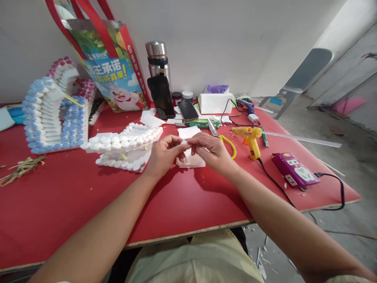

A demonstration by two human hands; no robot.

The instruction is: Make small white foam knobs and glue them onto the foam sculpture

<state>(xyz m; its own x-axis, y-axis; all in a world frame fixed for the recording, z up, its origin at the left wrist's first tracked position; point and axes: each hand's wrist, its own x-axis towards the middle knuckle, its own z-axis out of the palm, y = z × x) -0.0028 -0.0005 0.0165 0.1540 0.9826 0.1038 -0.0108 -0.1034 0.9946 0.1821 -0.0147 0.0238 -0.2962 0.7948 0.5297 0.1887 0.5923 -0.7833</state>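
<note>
Between my fingertips, above the middle of the red table, is a small white piece (184, 142), perhaps rolled paper. My left hand (168, 152) pinches it from the left with thumb and forefinger. The fingers of my right hand (210, 149) are closed against its right side. Under my hands lies a stack of thin white paper sheets (193, 160). Just left of my left hand stands a structure covered in white rosettes (118, 143). Yellow-handled scissors (229, 146) lie right behind my right hand.
A yellow glue gun (250, 141) and purple power strip (295, 171) sit on the right of the red table (182, 208). Behind are phones (161, 98), a steel flask (156, 49) and a white box (216, 103). Blue-and-white rosette structure (55, 118) and printed bag (118, 74) stand left.
</note>
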